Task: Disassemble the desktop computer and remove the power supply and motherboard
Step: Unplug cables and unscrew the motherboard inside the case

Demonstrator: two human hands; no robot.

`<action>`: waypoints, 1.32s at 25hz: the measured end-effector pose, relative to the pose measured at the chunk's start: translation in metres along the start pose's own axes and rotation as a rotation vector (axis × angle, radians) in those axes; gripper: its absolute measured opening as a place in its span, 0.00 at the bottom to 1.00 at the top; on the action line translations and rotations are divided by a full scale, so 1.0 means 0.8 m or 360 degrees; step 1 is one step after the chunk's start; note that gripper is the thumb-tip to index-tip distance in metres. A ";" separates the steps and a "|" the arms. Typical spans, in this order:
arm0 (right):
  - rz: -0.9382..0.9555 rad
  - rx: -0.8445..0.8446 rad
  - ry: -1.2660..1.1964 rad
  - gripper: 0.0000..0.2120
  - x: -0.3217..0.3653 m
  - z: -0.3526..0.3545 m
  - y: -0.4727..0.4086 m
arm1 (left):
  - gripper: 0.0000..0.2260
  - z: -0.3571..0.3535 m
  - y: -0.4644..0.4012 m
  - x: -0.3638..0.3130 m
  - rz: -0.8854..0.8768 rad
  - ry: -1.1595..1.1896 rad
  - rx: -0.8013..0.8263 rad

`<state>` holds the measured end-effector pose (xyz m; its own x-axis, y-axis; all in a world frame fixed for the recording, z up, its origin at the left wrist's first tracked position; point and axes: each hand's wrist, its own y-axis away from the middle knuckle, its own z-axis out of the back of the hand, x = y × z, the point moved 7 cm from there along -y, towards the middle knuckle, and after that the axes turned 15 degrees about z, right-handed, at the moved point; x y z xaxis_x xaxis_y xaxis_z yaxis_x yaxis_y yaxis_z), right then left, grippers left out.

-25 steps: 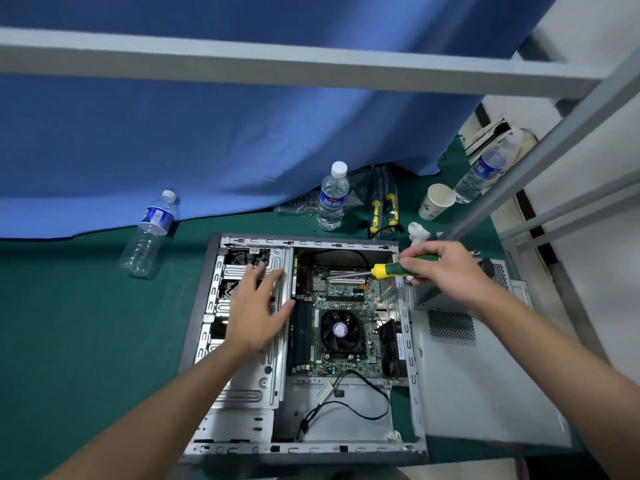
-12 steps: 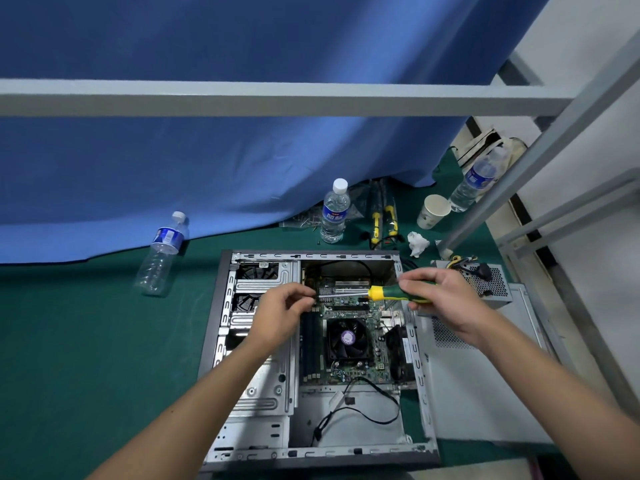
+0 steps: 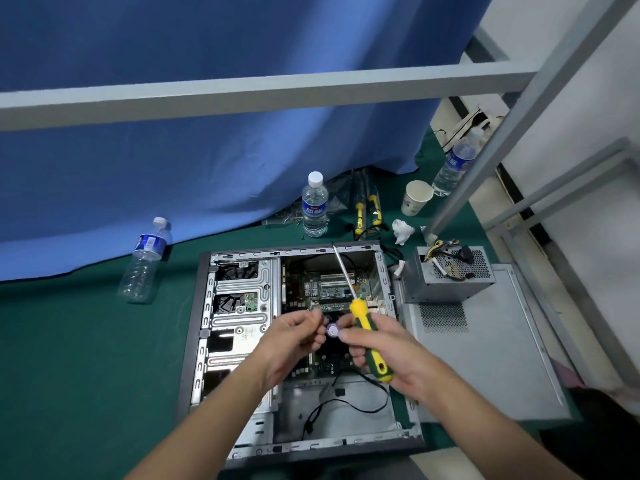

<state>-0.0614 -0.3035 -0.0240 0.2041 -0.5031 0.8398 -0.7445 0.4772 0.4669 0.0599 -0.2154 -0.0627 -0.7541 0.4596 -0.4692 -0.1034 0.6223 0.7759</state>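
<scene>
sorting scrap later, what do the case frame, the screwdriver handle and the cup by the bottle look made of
Case frame: bare sheet metal, dull grey, stamped ribs and slots. Screwdriver handle: likely moulded plastic or rubber, glossy yellow and green. Cup: probably paper, matte white with rolled rim.

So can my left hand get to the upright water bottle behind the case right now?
Probably yes: the left hand holds nothing large, and only the open case lies between it and the upright water bottle; it can pass above.

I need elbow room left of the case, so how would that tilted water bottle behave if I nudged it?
The tilted water bottle looks nearly empty, so it is probably light and would slide easily on the green cloth. Its round body, leaning against the blue curtain, would likely topple and roll.
</scene>
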 end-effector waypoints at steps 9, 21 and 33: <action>0.0543 -0.0168 0.0835 0.07 -0.001 0.037 0.007 | 0.14 -0.046 -0.006 0.040 0.0131 -0.0229 -0.0065; -0.0007 -0.0706 0.1180 0.09 -0.113 0.218 -0.040 | 0.31 0.075 -0.030 -0.041 -0.0476 -0.1888 -0.1842; 0.0004 -0.0781 0.1534 0.06 -0.133 0.227 -0.085 | 0.29 0.094 -0.045 -0.039 -0.0704 -0.1897 -0.2005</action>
<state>-0.1482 -0.4128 -0.1955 0.7767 0.1742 0.6053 -0.4534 0.8218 0.3452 0.1354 -0.2046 -0.1077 0.2340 0.9283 -0.2891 -0.9612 0.2655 0.0745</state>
